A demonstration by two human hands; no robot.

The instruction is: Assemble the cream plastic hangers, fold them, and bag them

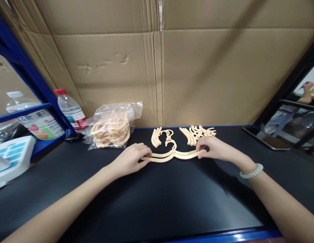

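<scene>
**Hands on hanger, both ends pinched**

Lying flat on the black table [157,202], a cream hanger [173,154] sits mid-bench, hook pointing away. Left hand [131,159] has fingers closed on its left arm tip; right hand [213,148] has fingers closed on the right tip (wrist wears a coiled band). Just behind: two loose piles of hangers [160,135], [197,133]. Further left, a clear bag [112,126] of more, then a bottle [70,111]. A phone [265,137] lies far right.
</scene>
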